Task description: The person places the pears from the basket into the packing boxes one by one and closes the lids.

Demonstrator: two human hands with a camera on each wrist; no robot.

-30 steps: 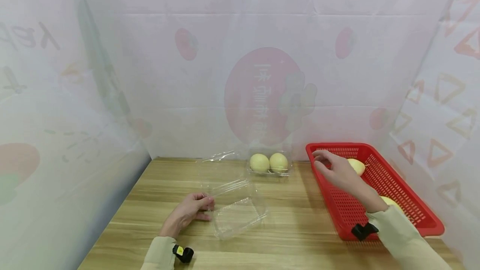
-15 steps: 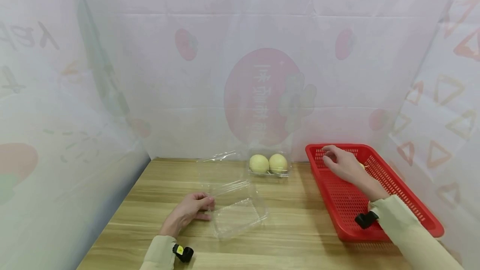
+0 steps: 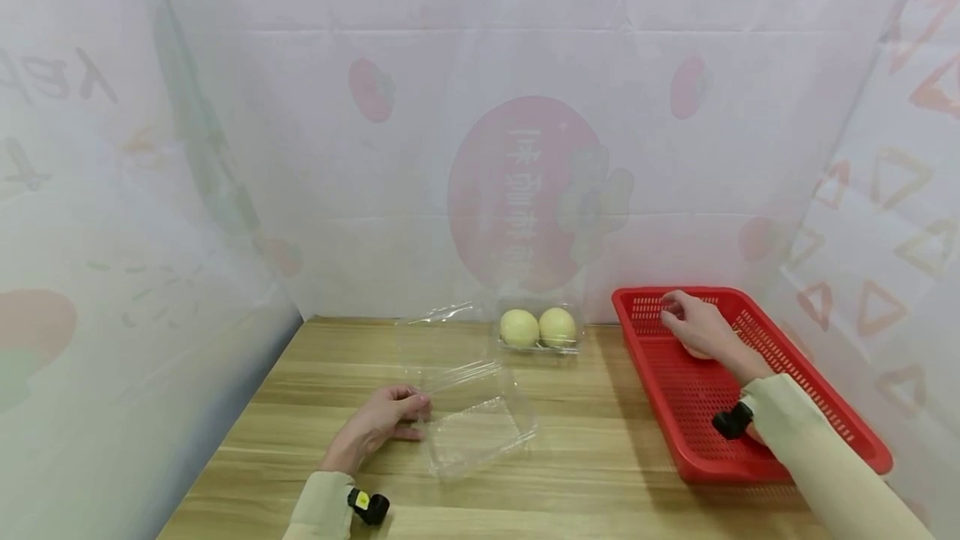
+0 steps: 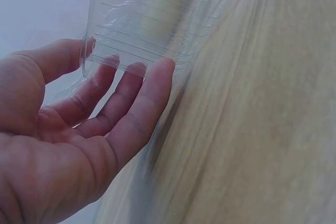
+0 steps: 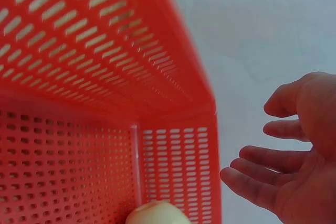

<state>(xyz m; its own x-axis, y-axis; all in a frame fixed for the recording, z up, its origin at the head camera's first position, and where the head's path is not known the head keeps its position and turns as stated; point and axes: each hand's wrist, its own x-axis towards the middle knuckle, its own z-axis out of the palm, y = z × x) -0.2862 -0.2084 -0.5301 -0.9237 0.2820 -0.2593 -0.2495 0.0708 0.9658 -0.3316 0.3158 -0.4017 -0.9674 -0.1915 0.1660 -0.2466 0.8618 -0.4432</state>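
Observation:
My left hand (image 3: 378,423) pinches the edge of a clear plastic clamshell box (image 3: 480,433), which lies with its lid up on the wooden table. In the left wrist view, the thumb is on one side of the clear rim (image 4: 131,56) and the fingertips are on the other. My right hand (image 3: 701,327) hovers over the far end of a red basket (image 3: 656,407), fingers loosely bent and holding nothing. Beneath it sits a pale yellow pear (image 5: 157,214), mostly hidden by the hand in the head view. Another pear (image 3: 754,433) is nearly covered by the right sleeve.
A second clear box (image 3: 538,348) with two pale yellow pears (image 3: 519,328) stands at the table's back edge. Printed white curtains (image 3: 360,190) enclose the table at the back and sides. The basket takes up the right side of the wooden table (image 3: 585,473).
My right hand has shifted rightward over the basket, farther inside its rim, now covering the far pear. The left hand and its clamshell box have stayed put.

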